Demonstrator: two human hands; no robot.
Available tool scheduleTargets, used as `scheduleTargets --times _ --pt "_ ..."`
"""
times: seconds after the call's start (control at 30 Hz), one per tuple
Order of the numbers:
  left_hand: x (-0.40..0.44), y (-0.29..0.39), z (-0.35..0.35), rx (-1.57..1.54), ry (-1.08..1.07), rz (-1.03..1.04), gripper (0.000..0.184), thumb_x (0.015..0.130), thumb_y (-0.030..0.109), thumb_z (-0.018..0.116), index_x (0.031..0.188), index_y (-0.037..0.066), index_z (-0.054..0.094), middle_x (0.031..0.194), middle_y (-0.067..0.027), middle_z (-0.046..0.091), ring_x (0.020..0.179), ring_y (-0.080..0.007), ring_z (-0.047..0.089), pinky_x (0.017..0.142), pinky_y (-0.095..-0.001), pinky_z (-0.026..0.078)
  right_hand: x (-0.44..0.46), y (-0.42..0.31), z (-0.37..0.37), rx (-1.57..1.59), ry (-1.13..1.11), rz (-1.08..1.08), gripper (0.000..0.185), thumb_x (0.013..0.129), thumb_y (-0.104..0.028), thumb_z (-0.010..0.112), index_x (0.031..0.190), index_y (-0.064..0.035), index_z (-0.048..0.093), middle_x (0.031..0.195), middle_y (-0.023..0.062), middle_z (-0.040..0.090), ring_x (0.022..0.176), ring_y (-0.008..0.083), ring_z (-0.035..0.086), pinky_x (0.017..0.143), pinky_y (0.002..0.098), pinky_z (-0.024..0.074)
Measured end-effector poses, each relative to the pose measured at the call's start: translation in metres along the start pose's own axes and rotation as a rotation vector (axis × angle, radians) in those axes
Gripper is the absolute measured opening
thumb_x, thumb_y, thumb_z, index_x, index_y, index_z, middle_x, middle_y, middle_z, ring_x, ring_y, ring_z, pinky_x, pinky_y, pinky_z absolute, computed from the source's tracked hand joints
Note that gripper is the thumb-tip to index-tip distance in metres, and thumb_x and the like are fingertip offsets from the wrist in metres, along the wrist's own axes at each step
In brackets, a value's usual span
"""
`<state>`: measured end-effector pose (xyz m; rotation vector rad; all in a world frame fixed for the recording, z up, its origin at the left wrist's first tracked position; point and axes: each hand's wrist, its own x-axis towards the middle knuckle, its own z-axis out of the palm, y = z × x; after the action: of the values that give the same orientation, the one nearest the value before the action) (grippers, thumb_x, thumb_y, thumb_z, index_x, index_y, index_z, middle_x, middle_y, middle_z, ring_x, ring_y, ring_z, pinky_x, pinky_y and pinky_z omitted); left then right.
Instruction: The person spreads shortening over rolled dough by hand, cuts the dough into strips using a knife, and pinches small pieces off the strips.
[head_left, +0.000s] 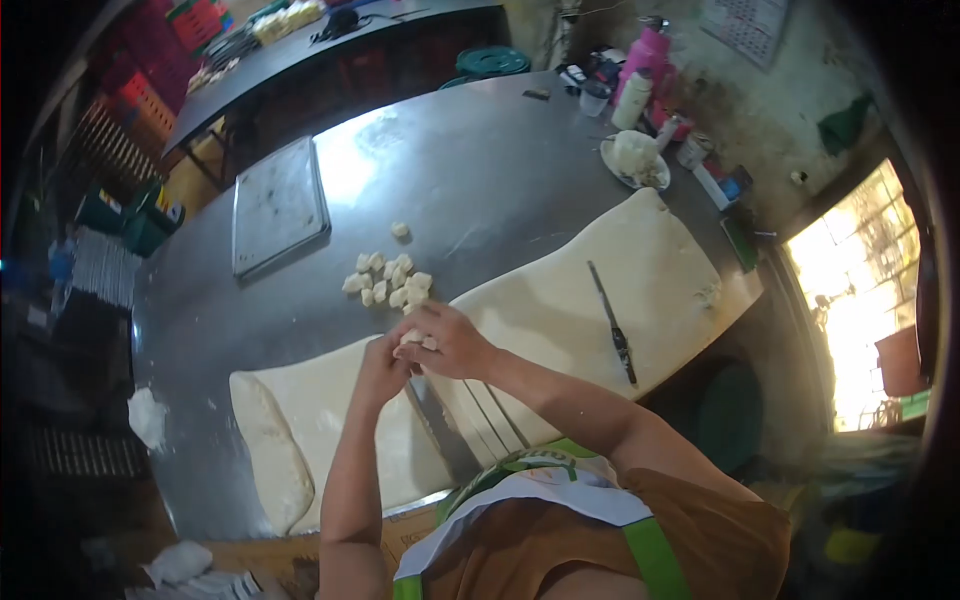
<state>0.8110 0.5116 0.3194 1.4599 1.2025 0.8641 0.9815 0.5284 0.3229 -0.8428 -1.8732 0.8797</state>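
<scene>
My left hand (pixel 381 371) and my right hand (pixel 452 342) meet over the near middle of the table, their fingers curled around small pieces of dough (pixel 428 343). A loose pile of cut dough pieces (pixel 386 278) lies just beyond my fingers, with one piece apart from it. To the right a wide sheet of dough (pixel 560 300) is spread out, and narrow cut strips (pixel 482 415) lie along its left side. Another sheet of dough (pixel 345 430), rolled over at its left edge, lies under my left forearm. A knife (pixel 614 330) with a black handle rests on the right sheet.
A metal tray (pixel 280 208) lies on the steel table (pixel 450 150) at the far left. At the far right stand a plate with a pale mound (pixel 635 155), a pink flask (pixel 645 60) and several containers. A white lump (pixel 148 418) sits at the left edge.
</scene>
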Motion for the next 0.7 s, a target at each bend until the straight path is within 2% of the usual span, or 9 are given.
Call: scheduleTargets --times 0.07,0.13,0.23,0.3,0.37,0.47,0.53,0.6,0.7 --pt "-0.003 -0.023 0.004 0.059 -0.113 -0.13 0.043 0.083 -0.007 0.055 0.124 0.006 0.063 0.092 -0.0099 0.072 0.083 -0.0247 0.068 0.068 -0.0321 0.053 -0.011 0.03 0.014 -0.184 0.029 0.121 0.025 0.08 -0.026 0.072 0.083 -0.0046 0.059 0.09 0.0175 0.063 0.084 0.0352 0.064 0.07 0.0439 0.0497" --pt "-0.003 -0.044 0.019 0.631 -0.157 0.093 0.037 0.084 -0.004 0.056 0.117 0.009 0.067 0.085 -0.011 0.071 0.082 -0.0284 0.069 0.068 -0.0379 0.053 -0.016 0.059 0.019 -0.274 0.033 0.179 0.024 0.08 -0.025 0.072 0.082 -0.0047 0.058 0.089 0.0171 0.063 0.083 0.0355 0.064 0.07 0.0438 0.0497" --pt "-0.014 0.012 0.029 0.163 -0.38 0.32 0.023 0.085 0.002 0.063 0.105 0.011 0.069 0.088 -0.0122 0.07 0.08 -0.0295 0.068 0.069 -0.0412 0.052 -0.011 0.1 0.006 -0.571 -0.193 0.425 0.027 0.078 -0.023 0.075 0.082 -0.0047 0.057 0.094 0.0181 0.063 0.087 0.0361 0.063 0.074 0.0456 0.05" --pt "0.01 0.0 0.01 0.205 -0.124 0.484 0.018 0.083 0.014 0.074 0.097 0.006 0.066 0.092 -0.0131 0.07 0.08 -0.0284 0.068 0.068 -0.0395 0.051 -0.004 0.116 -0.008 -0.415 -0.056 0.337 0.041 0.074 -0.026 0.08 0.102 -0.0037 0.061 0.102 0.0189 0.063 0.098 0.0369 0.062 0.081 0.0458 0.0504" --pt "0.059 -0.062 -0.063 0.1 -0.033 0.019 0.036 0.073 0.02 0.084 0.097 0.003 0.064 0.094 -0.0128 0.068 0.084 -0.0304 0.067 0.071 -0.0377 0.051 0.002 0.106 -0.014 -0.297 -0.073 0.345 0.05 0.073 -0.025 0.081 0.112 -0.004 0.058 0.106 0.0196 0.062 0.101 0.0379 0.061 0.083 0.0447 0.0501" --pt "0.089 -0.143 -0.133 0.492 0.249 -0.106 0.052 0.066 0.022 0.087 0.106 0.002 0.061 0.104 -0.0154 0.063 0.096 -0.0338 0.062 0.08 -0.0409 0.051 0.015 0.099 -0.012 -0.076 -0.047 0.373 0.071 0.07 -0.024 0.082 0.131 -0.0047 0.051 0.114 0.0211 0.061 0.107 0.0399 0.059 0.087 0.0425 0.0494" --pt "0.107 -0.188 -0.141 0.966 0.112 -0.063 0.062 0.065 0.022 0.086 0.116 0.002 0.056 0.115 -0.019 0.056 0.109 -0.0381 0.054 0.09 -0.0471 0.047 0.021 0.125 0.004 -0.36 -0.121 0.557 0.085 0.069 -0.022 0.082 0.141 -0.0063 0.041 0.122 0.0217 0.058 0.112 0.0418 0.057 0.091 0.0426 0.0486" --pt "0.135 -0.17 -0.088 0.775 0.107 -0.016 0.067 0.068 0.022 0.083 0.123 0.002 0.052 0.125 -0.0231 0.05 0.12 -0.0423 0.044 0.097 -0.0518 0.043 0.038 0.148 0.021 -0.506 -0.161 0.648 0.091 0.068 -0.021 0.083 0.146 -0.0071 0.036 0.125 0.0221 0.056 0.114 0.0427 0.056 0.094 0.0427 0.0481" --pt "0.202 -0.206 -0.044 0.86 0.166 0.311 0.065 0.074 0.021 0.079 0.128 0.002 0.048 0.12 -0.0188 0.054 0.113 -0.0379 0.052 0.091 -0.0473 0.047 0.095 0.176 0.033 -0.506 -0.293 0.601 0.094 0.071 -0.017 0.08 0.149 -0.0083 0.029 0.134 0.0242 0.049 0.119 0.0434 0.053 0.097 0.0437 0.0464"
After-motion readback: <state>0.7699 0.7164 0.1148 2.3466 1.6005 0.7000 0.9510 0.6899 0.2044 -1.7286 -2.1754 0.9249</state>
